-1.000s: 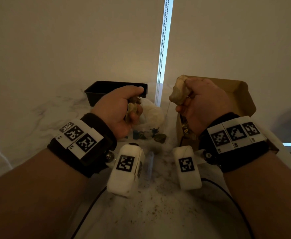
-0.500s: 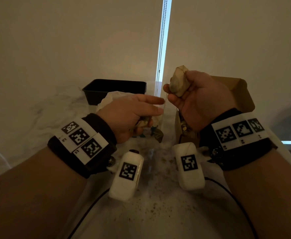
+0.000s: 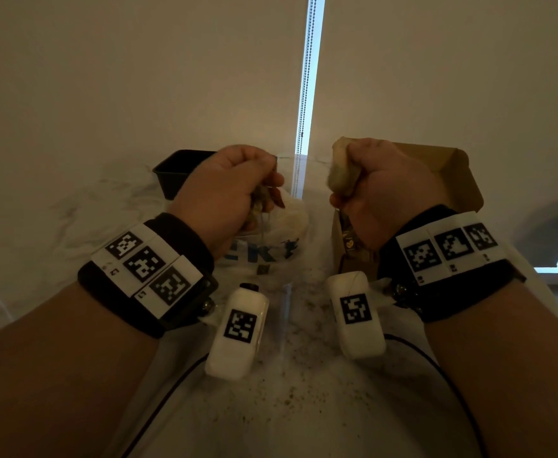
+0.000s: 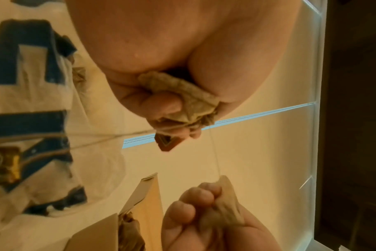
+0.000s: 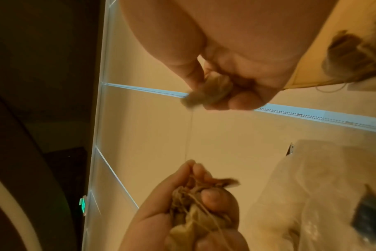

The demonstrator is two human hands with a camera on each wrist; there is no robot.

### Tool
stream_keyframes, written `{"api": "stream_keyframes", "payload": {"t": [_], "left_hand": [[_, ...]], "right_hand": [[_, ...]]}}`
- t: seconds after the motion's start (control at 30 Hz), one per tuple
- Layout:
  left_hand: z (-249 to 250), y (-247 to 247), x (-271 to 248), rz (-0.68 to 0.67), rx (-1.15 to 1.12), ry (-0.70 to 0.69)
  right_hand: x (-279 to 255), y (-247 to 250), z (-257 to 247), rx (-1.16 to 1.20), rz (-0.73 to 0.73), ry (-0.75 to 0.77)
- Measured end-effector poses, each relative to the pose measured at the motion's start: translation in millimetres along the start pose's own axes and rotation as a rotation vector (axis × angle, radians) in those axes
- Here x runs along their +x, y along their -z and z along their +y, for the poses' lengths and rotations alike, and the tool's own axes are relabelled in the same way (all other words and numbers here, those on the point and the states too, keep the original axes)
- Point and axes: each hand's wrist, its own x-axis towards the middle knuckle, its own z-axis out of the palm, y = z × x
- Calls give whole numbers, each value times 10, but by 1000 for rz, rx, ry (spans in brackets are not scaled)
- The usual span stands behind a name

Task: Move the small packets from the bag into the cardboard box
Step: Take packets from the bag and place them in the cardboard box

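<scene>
My left hand [image 3: 237,190] grips a bunch of small tan packets [image 4: 182,95] with strings and a reddish tag, held above the white plastic bag [image 3: 280,239] with blue print. My right hand [image 3: 380,186] grips another tan packet [image 3: 342,173] beside the open cardboard box [image 3: 452,173], which holds more packets [image 3: 348,233]. A thin string [image 5: 188,135] runs taut between the two hands. Both fists are raised off the table.
A black tray [image 3: 178,173] stands behind the left hand near the wall. A beaded blind cord [image 3: 305,94] hangs at the centre back. Brown crumbs speckle the marble tabletop [image 3: 287,391]. Black cables trail from the wrist units.
My left hand has lifted from the bag with packets in its grip. The right hand has lowered slightly and turned, still holding its packet. The string between them has drawn taut.
</scene>
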Motion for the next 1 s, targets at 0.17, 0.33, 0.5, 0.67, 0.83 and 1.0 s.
{"api": "stream_keyframes", "payload": {"t": [0.17,0.33,0.5,0.67,0.83,1.0], "left_hand": [[-17,64,71,221,-3,-134],[7,132,114,301,-74,-163],[41,184,151,362,-108,-207],[63,196,147,362,-71,-229],[63,202,151,372,-32,-233],[38,226,143,306,79,-189]], "right_hand": [[-159,-76,1,-99,-225,-113],[-224,-112,45,-244,-459,-216],[-285,-95,52,-323,-566,-233],[-270,-96,82,-322,-606,-275],[-285,-115,105,-294,-618,-198],[-250,-90,60,-101,-683,-126]]}}
